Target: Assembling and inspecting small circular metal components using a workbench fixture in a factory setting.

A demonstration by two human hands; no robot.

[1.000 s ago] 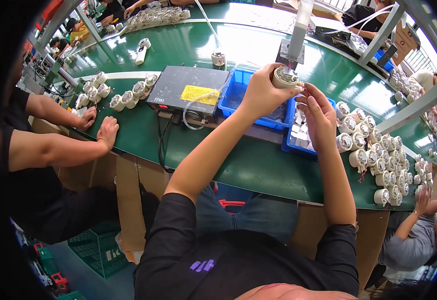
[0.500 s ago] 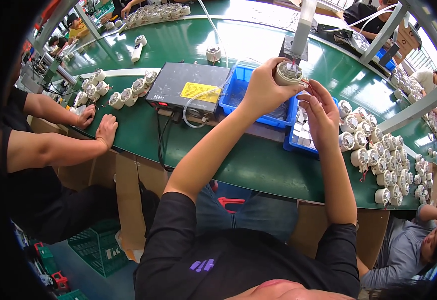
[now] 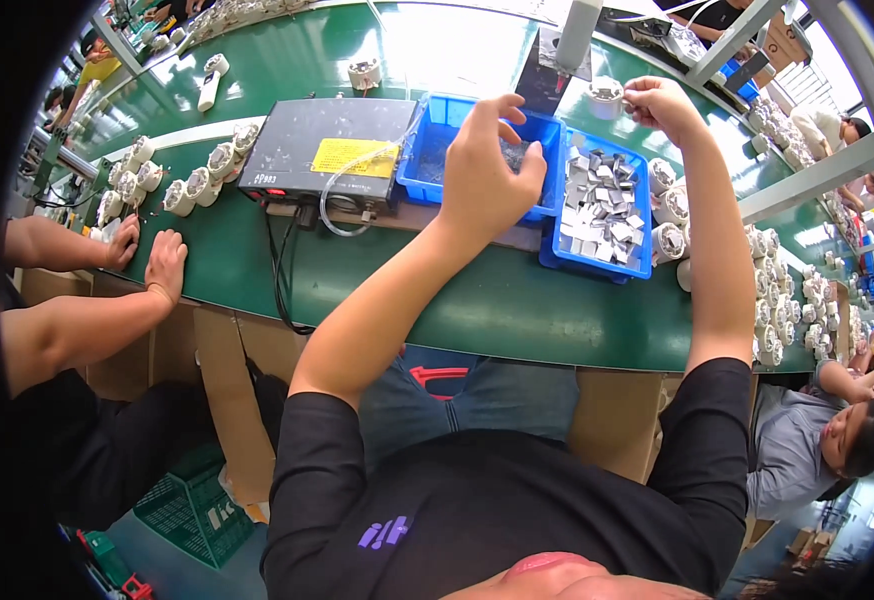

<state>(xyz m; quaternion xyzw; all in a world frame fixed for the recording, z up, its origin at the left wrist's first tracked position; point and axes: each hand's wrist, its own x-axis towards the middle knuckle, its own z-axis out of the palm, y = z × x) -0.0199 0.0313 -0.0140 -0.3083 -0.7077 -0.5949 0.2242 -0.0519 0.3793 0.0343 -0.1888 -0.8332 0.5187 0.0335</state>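
My left hand [image 3: 492,170] is open, its fingers spread and curved, with nothing in it, over the front of a blue bin [image 3: 407,190] of small dark pieces. Out to the right, my right hand [image 3: 662,105] is closed at the near-right side of a white round motor-like unit [image 3: 605,100]. Its fingertips grip the unit's edge; whether the unit rests on the bench is hard to make out. Left of that unit, a dark block fixture [image 3: 542,78] stands under a grey post [image 3: 579,35]. A second blue bin [image 3: 550,250] holds many silvery-white rectangular pieces.
A black control box [image 3: 277,150] with a yellow label and a clear tube stands left of the bins on the green bench [image 3: 437,290]. Several similar white units [image 3: 772,300] crowd the right side; others [image 3: 202,185] line the left. A co-worker's hands [image 3: 162,265] rest at the left bench edge.
My left hand has let go of the white unit and drawn back down and left. My right hand has carried the unit away from the post, to the right, uncovering the silvery pieces.
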